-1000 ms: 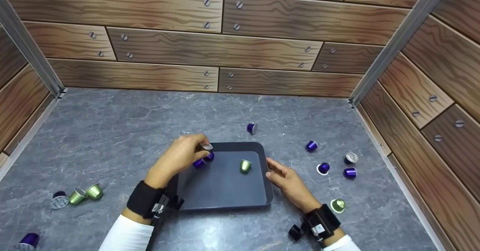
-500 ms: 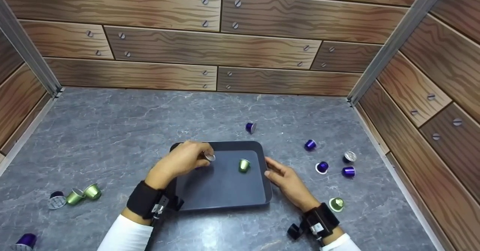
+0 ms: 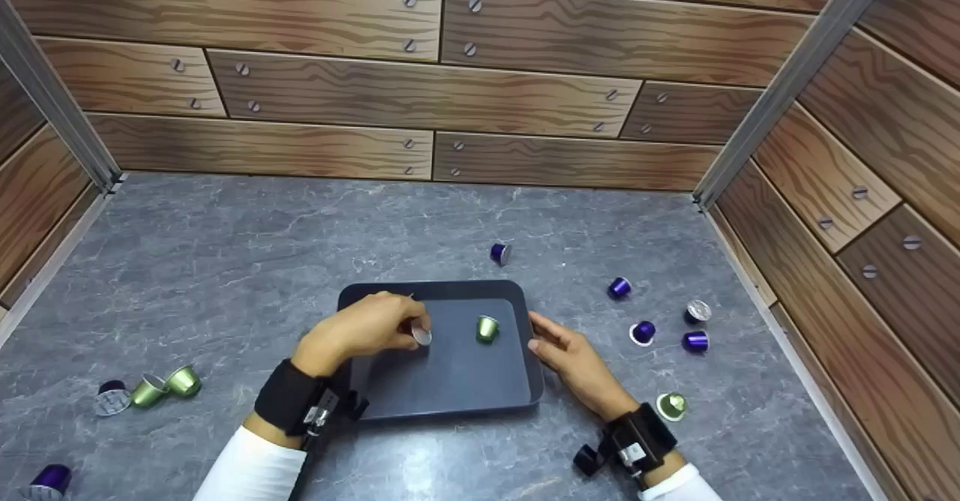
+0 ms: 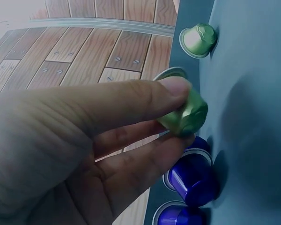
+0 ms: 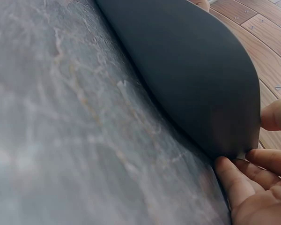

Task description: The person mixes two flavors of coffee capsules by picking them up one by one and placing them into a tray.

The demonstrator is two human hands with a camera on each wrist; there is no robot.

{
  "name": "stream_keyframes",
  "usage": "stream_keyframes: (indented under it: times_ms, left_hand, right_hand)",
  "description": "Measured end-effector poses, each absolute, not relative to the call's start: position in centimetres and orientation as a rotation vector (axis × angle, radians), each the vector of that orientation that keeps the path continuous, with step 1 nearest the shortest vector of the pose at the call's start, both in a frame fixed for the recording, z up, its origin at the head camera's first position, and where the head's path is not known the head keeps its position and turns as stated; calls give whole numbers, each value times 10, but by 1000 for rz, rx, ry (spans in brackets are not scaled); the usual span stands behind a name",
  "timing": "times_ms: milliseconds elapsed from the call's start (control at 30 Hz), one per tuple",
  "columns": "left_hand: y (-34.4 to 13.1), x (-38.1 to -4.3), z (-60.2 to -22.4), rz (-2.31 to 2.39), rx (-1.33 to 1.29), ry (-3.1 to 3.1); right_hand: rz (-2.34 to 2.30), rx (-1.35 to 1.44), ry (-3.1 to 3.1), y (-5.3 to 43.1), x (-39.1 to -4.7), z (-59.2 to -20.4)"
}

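Green coffee capsule [image 4: 195, 112] | left hand [image 3: 371, 326]: fingers pinch it above tray [image 3: 457, 385] | right hand [image 3: 577, 364]: straight fingers touch tray's side

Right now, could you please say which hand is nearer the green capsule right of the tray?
Right: the right hand holds the tray, left of and beyond that green capsule; the left hand is farther left, above the tray.
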State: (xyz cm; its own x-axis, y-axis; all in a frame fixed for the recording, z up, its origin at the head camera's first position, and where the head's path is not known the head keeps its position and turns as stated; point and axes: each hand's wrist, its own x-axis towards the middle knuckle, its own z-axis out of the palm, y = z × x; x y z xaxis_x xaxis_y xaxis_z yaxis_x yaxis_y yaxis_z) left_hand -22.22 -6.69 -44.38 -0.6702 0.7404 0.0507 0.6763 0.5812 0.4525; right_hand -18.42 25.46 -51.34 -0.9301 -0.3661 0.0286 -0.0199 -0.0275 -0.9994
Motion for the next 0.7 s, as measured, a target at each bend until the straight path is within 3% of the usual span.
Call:
stream_keyframes:
  times_ms: [700]
  left_hand:
    - [-77,-221,-435,805,1130,2768]
  right_hand:
    - [-2010,-415,2000,249,-178,-495]
